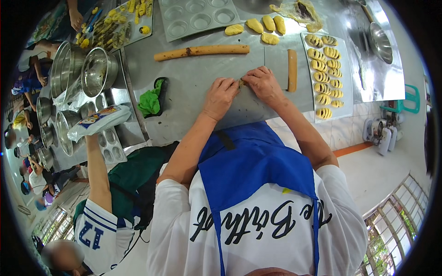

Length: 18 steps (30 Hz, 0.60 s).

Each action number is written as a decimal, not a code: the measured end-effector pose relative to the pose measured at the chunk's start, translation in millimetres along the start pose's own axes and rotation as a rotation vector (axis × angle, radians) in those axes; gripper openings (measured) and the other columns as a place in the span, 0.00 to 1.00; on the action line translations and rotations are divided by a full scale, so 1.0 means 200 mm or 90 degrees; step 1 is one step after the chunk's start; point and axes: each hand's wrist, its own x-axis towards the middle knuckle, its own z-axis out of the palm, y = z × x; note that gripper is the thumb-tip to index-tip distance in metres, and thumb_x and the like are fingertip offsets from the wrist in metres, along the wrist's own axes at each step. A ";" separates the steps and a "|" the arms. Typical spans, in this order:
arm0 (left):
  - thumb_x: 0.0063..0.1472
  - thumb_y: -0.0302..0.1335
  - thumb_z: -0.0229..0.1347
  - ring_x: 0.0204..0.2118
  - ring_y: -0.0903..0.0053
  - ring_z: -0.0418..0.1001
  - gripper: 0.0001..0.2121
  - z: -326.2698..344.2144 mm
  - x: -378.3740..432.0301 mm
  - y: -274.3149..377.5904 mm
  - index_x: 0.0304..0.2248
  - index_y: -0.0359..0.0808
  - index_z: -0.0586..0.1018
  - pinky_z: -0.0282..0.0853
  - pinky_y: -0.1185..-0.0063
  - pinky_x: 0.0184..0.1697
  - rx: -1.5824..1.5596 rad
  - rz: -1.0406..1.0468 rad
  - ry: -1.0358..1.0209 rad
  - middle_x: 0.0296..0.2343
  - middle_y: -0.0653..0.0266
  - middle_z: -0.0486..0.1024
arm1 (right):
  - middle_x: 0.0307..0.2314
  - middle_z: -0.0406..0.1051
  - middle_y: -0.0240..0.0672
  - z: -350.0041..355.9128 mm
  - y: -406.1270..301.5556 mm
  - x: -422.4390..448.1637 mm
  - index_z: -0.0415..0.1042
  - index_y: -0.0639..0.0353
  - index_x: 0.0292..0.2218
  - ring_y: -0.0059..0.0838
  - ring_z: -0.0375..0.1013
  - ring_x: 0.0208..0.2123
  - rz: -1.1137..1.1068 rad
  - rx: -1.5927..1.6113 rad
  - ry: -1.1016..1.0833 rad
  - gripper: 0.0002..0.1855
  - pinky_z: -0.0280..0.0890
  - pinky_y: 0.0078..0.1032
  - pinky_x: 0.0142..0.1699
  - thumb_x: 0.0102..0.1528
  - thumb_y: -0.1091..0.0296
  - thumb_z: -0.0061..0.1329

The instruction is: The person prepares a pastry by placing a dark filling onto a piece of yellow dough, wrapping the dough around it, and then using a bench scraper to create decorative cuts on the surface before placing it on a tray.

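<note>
My left hand (221, 95) and my right hand (264, 84) meet over the steel table, fingertips pinching a small brownish piece (242, 83) between them; what it is I cannot tell. A dough scraper with a wooden handle (292, 70) lies flat just beyond my right hand. Above my hands rests a wooden rolling pin (202, 50) with dark smears. Several yellow dough pieces (254, 25) sit farther back. To the right, a tray (348, 103) holds rows of yellow dough rolls with dark filling showing through slits (323, 88).
A muffin tin (186, 34) stands at the back. Green cloth (149, 102) lies on the left by a black item. Steel bowls (99, 71) and a plastic bag (100, 122) held by a co-worker are further left. Filling in plastic wrap (304, 13) lies at the back.
</note>
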 end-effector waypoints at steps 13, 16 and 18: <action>0.54 0.23 0.61 0.43 0.68 0.73 0.12 0.03 -0.03 -0.01 0.40 0.34 0.82 0.75 0.73 0.48 0.084 0.049 0.008 0.40 0.65 0.75 | 0.42 0.75 0.24 -0.01 -0.02 -0.08 0.79 0.49 0.44 0.32 0.70 0.45 0.018 -0.058 0.052 0.13 0.62 0.34 0.52 0.55 0.66 0.52; 0.54 0.23 0.61 0.44 0.68 0.74 0.12 0.04 -0.04 -0.01 0.40 0.34 0.82 0.75 0.73 0.48 0.077 0.036 0.014 0.41 0.65 0.75 | 0.41 0.75 0.24 -0.03 -0.01 -0.06 0.79 0.48 0.44 0.32 0.70 0.45 0.028 -0.050 0.049 0.13 0.62 0.34 0.51 0.56 0.64 0.54; 0.54 0.23 0.61 0.44 0.68 0.74 0.12 0.04 -0.04 -0.01 0.40 0.35 0.82 0.75 0.72 0.48 0.083 0.038 0.003 0.41 0.66 0.74 | 0.41 0.75 0.24 -0.03 0.00 -0.05 0.80 0.48 0.43 0.31 0.70 0.45 -0.007 -0.063 0.028 0.13 0.62 0.34 0.50 0.56 0.63 0.54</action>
